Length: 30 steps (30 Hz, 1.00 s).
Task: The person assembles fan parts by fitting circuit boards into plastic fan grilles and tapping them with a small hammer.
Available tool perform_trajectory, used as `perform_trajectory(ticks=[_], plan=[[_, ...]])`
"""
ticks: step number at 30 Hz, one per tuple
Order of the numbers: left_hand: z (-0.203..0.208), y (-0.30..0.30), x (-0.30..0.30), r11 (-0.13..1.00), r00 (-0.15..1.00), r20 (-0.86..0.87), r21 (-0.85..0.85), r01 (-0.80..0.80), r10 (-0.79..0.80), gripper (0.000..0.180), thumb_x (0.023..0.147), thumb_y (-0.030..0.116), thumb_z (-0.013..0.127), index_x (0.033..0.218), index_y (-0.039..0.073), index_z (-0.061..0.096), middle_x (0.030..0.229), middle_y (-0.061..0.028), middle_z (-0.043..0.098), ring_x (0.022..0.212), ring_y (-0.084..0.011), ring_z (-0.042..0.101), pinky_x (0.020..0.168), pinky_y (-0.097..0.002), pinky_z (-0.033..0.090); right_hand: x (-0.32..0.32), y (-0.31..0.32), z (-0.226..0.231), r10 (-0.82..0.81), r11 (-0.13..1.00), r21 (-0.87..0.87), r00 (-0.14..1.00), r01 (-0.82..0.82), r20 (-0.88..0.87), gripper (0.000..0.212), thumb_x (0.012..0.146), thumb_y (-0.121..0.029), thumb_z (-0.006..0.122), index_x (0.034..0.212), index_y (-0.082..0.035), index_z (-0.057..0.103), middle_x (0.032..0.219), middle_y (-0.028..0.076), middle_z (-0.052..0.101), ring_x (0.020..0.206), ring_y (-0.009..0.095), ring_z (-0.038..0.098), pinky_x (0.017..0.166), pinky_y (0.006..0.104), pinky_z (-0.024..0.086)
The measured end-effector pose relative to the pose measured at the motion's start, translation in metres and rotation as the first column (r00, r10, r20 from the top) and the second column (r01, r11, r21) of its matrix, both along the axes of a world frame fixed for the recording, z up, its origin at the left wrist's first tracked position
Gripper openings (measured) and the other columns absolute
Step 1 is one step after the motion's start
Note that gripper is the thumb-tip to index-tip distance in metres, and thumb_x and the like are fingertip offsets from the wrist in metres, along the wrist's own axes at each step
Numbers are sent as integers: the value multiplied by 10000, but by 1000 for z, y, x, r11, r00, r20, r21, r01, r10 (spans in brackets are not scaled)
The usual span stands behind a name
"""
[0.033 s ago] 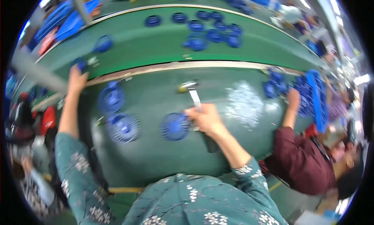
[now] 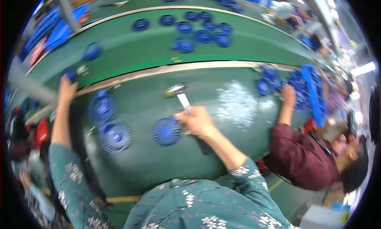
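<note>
My right hand (image 2: 195,121) grips a hammer (image 2: 183,102); its head points away from me and its dark handle end shows below the hand. Just left of that hand, a round blue slotted fan guard (image 2: 167,132) lies flat on the green table. Out at the far left, my left hand (image 2: 67,89) has its fingers on a small blue plastic part (image 2: 69,74) at the edge of the green belt. Blur hides how the fingers sit on it. Two more blue guards, one farther (image 2: 101,107) and one nearer (image 2: 115,136), lie between my arms.
A heap of small pale pieces (image 2: 238,104) lies right of the hammer. Several blue round parts (image 2: 204,36) sit on the raised belt (image 2: 131,50) beyond a pale ledge. At right, a person in a maroon sleeve (image 2: 295,161) reaches toward blue parts beside a blue crate (image 2: 313,96).
The whole scene has shifted left in the view as my head turned. Both hands keep nearly the same places relative to the table, the right one still on the hammer.
</note>
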<state>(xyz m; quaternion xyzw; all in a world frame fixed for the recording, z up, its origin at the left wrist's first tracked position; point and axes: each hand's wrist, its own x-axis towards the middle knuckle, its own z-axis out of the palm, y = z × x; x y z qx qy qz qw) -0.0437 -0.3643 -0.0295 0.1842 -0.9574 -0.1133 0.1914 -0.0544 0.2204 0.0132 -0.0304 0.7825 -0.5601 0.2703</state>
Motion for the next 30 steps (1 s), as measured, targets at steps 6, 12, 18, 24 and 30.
perform_trajectory(ticks=[6,12,18,24,30], plan=[[-22,-42,14,993,990,81,-21,-115,117,527,868,106,584,1358,17,411,1205,-298,588,1152,-453,562,957,-471,447,-3,-9,11,117,988,109,990,-107,-83,274,855,-253,745,789,8,695,659,80,661,598,144,602,565,343,475],[70,155,59,962,982,185,-271,25,27,386,866,74,606,1234,111,495,949,-219,665,880,-417,644,718,-514,488,-6,6,10,143,976,182,981,-117,-133,304,859,-273,732,821,27,693,668,146,661,626,217,639,595,391,489],[126,301,126,946,958,-27,-170,275,-284,339,837,-12,588,1173,34,599,1051,-167,646,944,-344,622,818,-398,514,3,-2,26,265,941,304,880,-147,-394,327,870,-258,710,812,61,665,711,276,630,723,462,637,656,502,499],[98,415,128,726,726,-83,43,687,-682,493,729,134,760,1180,31,590,1242,-165,554,1114,-345,557,918,-487,435,7,17,27,240,954,288,804,-89,-544,283,880,-211,693,980,52,666,921,263,650,837,447,621,747,493,485],[63,422,130,766,761,-105,-20,642,-640,391,742,68,652,1128,7,629,1203,-149,553,1120,-322,530,928,-464,438,41,31,70,2,999,47,892,21,-452,296,983,-108,561,1251,13,598,894,150,656,742,182,608,633,304,475]])
